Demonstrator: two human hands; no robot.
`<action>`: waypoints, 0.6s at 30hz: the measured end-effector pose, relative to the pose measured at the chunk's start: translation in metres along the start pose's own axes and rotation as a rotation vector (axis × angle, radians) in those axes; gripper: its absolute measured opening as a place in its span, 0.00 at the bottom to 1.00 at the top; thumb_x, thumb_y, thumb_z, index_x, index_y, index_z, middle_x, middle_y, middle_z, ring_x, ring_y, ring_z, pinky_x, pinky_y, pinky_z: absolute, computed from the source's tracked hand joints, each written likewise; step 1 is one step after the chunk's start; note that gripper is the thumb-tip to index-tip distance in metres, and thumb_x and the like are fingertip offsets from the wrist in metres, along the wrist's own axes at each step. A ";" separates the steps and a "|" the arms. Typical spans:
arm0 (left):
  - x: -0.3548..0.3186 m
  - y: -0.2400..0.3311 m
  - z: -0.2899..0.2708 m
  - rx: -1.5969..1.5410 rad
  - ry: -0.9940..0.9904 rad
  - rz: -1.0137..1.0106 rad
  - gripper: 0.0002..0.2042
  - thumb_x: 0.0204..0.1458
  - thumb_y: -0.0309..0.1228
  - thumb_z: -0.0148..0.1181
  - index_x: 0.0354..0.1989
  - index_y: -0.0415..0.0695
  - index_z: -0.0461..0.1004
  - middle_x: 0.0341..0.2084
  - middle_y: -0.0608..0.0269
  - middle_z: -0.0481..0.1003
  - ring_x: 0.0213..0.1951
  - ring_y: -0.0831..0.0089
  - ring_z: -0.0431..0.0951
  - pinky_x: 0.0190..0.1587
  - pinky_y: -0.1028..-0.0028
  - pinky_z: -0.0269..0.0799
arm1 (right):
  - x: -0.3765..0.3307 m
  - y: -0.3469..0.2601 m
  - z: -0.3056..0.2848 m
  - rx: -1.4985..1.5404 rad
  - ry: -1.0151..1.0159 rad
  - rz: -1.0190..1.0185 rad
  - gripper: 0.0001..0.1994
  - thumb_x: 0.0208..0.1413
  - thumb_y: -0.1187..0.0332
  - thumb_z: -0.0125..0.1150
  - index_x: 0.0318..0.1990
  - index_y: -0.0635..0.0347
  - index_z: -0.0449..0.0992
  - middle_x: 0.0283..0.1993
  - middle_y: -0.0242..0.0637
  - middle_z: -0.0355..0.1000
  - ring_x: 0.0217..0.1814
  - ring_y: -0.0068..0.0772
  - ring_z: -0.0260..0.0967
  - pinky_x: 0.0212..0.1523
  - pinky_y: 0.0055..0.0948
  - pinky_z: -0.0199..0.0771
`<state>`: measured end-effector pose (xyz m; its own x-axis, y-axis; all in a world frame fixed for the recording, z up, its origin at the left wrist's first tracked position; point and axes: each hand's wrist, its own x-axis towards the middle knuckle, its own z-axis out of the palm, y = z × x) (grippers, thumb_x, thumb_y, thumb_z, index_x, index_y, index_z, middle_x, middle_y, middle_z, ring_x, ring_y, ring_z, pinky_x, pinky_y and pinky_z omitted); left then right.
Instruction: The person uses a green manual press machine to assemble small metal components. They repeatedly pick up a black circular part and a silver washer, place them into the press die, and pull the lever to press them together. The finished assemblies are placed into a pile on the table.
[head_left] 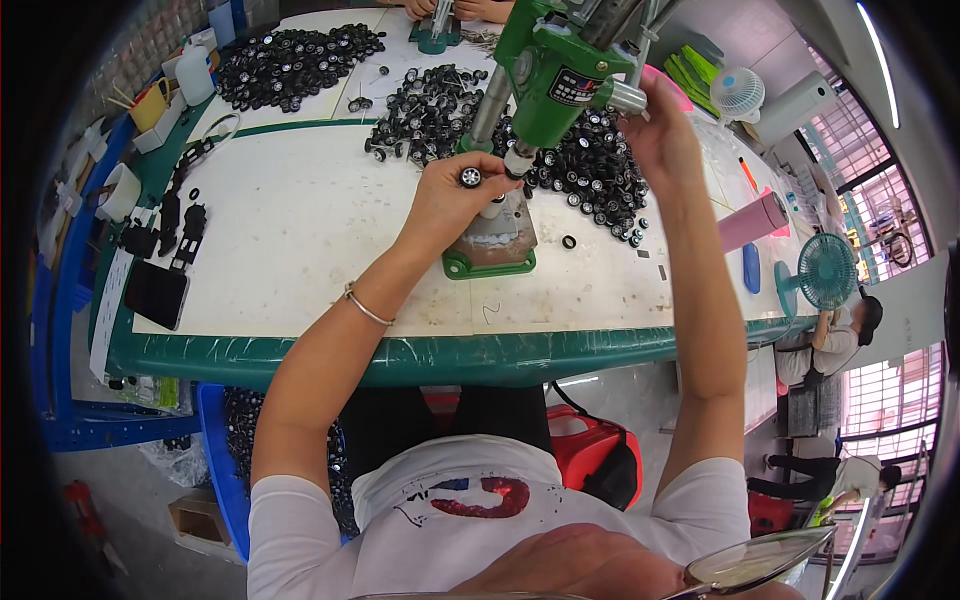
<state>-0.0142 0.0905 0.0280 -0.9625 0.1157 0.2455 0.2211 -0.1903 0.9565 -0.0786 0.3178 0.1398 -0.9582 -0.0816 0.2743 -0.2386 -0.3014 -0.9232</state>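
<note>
My left hand [455,197] is at the ram of a green hand press [560,85], above its base. Its fingers are closed on a small black toy wheel [470,177] with a silver hub; its thumb and fingertips reach a dark ring under the ram tip. A pale post rises from the press base [490,262] below that hand. Beside the silver hub of the press, my right hand [660,135] is raised with its fingers curled; what they grip is hidden. A metal rod rises from the press near this hand.
Piles of small black wheels [290,65] cover the far table, with more behind the press. One black ring [569,241] lies right of the base. A phone [156,295] and black plastic parts [190,235] lie left. A pink bottle [755,220] and teal fan [826,272] stand right. Another person's hands work opposite.
</note>
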 end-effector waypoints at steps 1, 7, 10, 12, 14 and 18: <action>0.002 -0.003 0.000 -0.051 0.015 -0.024 0.04 0.49 0.23 0.64 0.33 0.37 0.77 0.27 0.65 0.77 0.35 0.78 0.78 0.40 0.79 0.72 | 0.008 -0.014 0.010 -0.007 -0.018 -0.049 0.16 0.64 0.60 0.48 0.49 0.62 0.71 0.40 0.32 0.70 0.39 0.24 0.65 0.40 0.24 0.68; 0.001 0.003 -0.001 -0.179 0.007 -0.042 0.04 0.50 0.21 0.62 0.34 0.36 0.76 0.30 0.60 0.78 0.40 0.69 0.81 0.42 0.77 0.74 | 0.061 -0.080 0.083 0.043 0.026 -0.036 0.13 0.61 0.55 0.52 0.31 0.53 0.72 0.17 0.21 0.58 0.14 0.16 0.54 0.14 0.16 0.55; 0.003 0.002 0.001 -0.177 -0.022 -0.023 0.05 0.50 0.22 0.62 0.35 0.36 0.77 0.31 0.60 0.79 0.39 0.71 0.80 0.42 0.77 0.74 | 0.118 -0.072 0.050 0.185 -0.332 0.087 0.14 0.61 0.55 0.53 0.25 0.49 0.67 0.13 0.19 0.51 0.11 0.15 0.48 0.09 0.15 0.49; 0.006 0.001 0.001 -0.121 -0.039 -0.004 0.05 0.50 0.22 0.62 0.35 0.36 0.77 0.31 0.59 0.79 0.38 0.73 0.80 0.42 0.78 0.74 | 0.119 -0.066 0.047 0.111 -0.132 -0.058 0.15 0.60 0.56 0.54 0.23 0.48 0.64 0.13 0.18 0.49 0.10 0.15 0.48 0.09 0.15 0.47; 0.007 -0.001 -0.003 -0.005 -0.048 0.015 0.06 0.50 0.22 0.62 0.36 0.36 0.77 0.31 0.59 0.80 0.37 0.75 0.80 0.42 0.78 0.74 | 0.111 -0.065 0.052 0.115 -0.076 -0.137 0.14 0.57 0.58 0.57 0.23 0.48 0.64 0.13 0.18 0.49 0.10 0.14 0.48 0.09 0.15 0.45; 0.004 -0.002 -0.006 -0.026 -0.031 0.041 0.06 0.48 0.25 0.63 0.35 0.39 0.80 0.27 0.63 0.80 0.31 0.79 0.78 0.37 0.79 0.73 | 0.067 -0.071 0.090 -0.086 0.192 -0.466 0.13 0.57 0.60 0.58 0.24 0.49 0.65 0.14 0.18 0.50 0.09 0.12 0.45 0.09 0.16 0.42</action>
<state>-0.0197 0.0852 0.0259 -0.9473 0.1373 0.2896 0.2558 -0.2203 0.9413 -0.1117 0.2483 0.2477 -0.7567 0.2210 0.6153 -0.6519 -0.1838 -0.7357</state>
